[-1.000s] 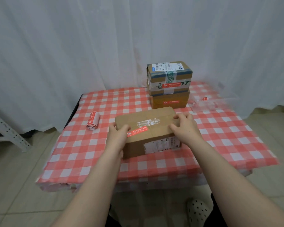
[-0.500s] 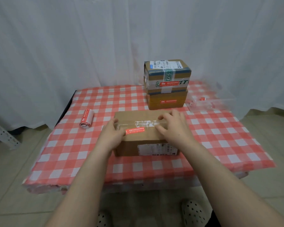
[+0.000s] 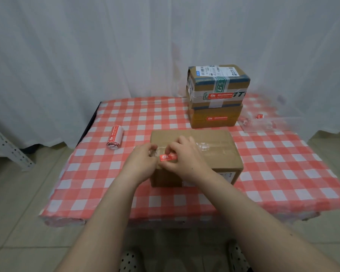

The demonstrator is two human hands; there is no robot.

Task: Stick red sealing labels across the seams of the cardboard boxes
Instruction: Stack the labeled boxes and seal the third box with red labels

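A brown cardboard box [image 3: 214,152] with clear tape along its top seam lies in the middle of the table. A red sealing label [image 3: 168,157] sits on the box top near its front left. My left hand [image 3: 141,165] curls at the label's left end. My right hand [image 3: 186,158] covers its right end with the fingertips on it. Both hands meet over the label. Whether the label is fully stuck down is hidden by the fingers. A roll of red labels [image 3: 114,136] lies on the table to the left.
Two stacked boxes [image 3: 216,103], each with a red label on its front, stand at the back right. A clear plastic tray [image 3: 271,124] lies to their right. The table has a red-checked cloth [image 3: 106,173]; white curtains hang behind it.
Both hands left the sides of the box and came together on the red label. The box now lies squarer to me, and the view has shifted.
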